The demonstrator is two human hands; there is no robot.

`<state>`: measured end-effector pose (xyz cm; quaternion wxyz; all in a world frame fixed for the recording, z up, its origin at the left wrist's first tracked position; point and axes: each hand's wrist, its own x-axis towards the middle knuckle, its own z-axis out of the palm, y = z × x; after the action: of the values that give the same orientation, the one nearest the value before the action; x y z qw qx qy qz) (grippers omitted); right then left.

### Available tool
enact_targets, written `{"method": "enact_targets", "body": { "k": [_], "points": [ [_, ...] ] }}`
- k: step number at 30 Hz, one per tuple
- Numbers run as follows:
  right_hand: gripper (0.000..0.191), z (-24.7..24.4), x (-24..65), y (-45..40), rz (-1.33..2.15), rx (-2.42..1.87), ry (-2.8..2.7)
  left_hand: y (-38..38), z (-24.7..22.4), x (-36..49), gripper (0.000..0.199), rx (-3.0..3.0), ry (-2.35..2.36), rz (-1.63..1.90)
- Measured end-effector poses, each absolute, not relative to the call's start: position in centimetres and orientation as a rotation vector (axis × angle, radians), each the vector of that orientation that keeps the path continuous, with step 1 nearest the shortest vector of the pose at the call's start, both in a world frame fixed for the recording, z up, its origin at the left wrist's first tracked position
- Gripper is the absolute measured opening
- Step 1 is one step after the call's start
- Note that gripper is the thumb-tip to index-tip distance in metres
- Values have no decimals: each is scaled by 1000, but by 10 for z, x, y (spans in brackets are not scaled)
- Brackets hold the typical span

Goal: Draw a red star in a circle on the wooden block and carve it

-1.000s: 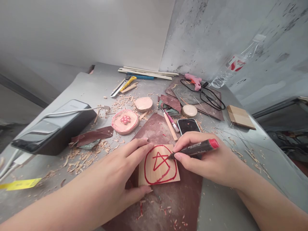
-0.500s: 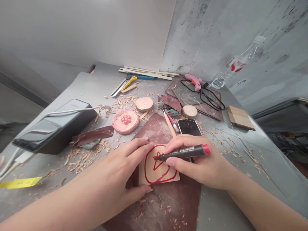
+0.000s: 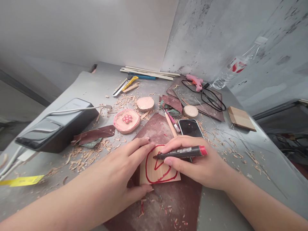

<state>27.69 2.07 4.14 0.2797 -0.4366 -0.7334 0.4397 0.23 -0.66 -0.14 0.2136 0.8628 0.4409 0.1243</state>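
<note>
A pale square wooden board lies on reddish-brown sandpaper. It bears a red rounded outline with red angular lines inside. My left hand grips the board's left side, fingertips at the upper edge and thumb at the lower edge. A black marker with a red end is pinched in my right hand; its tip is at the board's surface near the red lines, and whether it touches I cannot tell. The marker and fingers cover part of the drawing.
Around the board are a round wooden disc with a red flower, a phone, a black power box, a yellow cutter, a pink glue gun, a bottle and wood shavings.
My right hand and the marker have shifted slightly to the left over the board. My left hand keeps its hold. The whole view has moved a little.
</note>
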Motion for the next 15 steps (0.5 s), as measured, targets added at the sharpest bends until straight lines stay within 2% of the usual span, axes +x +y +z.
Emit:
{"method": "enact_targets", "body": {
  "k": [15],
  "points": [
    [8, 40, 282, 18, 1093, -1137, -2019, 1, -5, -7, 77, 2427, 1095, 350]
  ]
}}
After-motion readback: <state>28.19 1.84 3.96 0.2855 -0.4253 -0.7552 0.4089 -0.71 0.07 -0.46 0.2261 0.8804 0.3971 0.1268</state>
